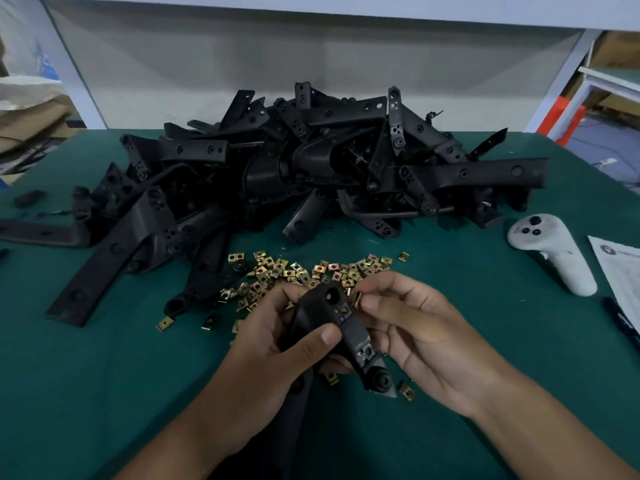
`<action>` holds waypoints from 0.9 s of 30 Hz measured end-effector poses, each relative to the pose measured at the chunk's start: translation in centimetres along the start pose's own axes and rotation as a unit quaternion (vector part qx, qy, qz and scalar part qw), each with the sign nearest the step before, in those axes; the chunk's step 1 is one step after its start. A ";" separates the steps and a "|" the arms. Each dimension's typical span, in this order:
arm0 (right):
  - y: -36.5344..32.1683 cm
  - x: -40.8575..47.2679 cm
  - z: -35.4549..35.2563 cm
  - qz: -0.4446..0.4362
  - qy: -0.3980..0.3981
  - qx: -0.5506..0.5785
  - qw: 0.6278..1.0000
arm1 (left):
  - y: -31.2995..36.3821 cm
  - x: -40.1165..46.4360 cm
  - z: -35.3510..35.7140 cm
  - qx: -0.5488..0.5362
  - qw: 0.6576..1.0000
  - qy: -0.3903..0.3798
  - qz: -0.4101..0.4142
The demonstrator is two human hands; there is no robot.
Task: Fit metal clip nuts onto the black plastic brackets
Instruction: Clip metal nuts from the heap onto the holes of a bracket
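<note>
While the left hand [277, 344] grips a black bracket [332, 323] above the green surface [104, 375], the right hand [415, 327] pinches a clip nut [356, 301] against its edge; loose nuts [301, 271] lie just beyond.

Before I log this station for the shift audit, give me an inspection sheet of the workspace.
Surface: green cloth-covered table.
Job's things: big heap of black plastic brackets at the back; scattered brass-coloured metal clip nuts in front; one held black bracket; one clip nut at its edge.
Clutter: white handheld controller, printed paper sheet, black pen, all right.
Grippers: left hand grips the held bracket; right hand pinches the clip nut.
Cables: nothing seen.
Surroundings: white shelf frame, cardboard boxes left.
</note>
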State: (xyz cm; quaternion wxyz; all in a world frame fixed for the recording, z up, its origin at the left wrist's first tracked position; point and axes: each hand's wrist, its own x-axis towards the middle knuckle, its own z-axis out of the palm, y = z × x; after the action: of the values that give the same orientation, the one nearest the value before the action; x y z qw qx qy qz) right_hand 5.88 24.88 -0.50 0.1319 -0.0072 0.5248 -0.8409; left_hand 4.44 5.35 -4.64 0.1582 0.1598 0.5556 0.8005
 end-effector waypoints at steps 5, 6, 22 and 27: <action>0.3 -0.2 0.4 -0.019 0.041 -0.020 0.999 | 0.1 -0.1 0.2 -0.005 1.000 0.001 -0.010; 0.4 -0.3 0.5 -0.023 0.047 -0.021 0.998 | 0.1 -0.1 0.2 -0.006 1.000 0.002 -0.011; -0.1 -0.8 0.0 -0.071 0.055 -0.161 0.983 | 0.6 -0.3 0.8 -0.035 0.999 -0.020 -0.013; 0.1 -0.8 0.0 -0.054 0.034 -0.148 0.987 | 0.3 -0.3 1.0 -0.023 1.000 0.010 0.003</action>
State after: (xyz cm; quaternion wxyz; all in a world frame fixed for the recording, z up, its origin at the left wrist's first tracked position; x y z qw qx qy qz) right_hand 6.72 25.02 -0.53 0.0658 -0.0269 0.6462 -0.7598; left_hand 5.18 5.97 -4.07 0.1538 0.1497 0.5385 0.8148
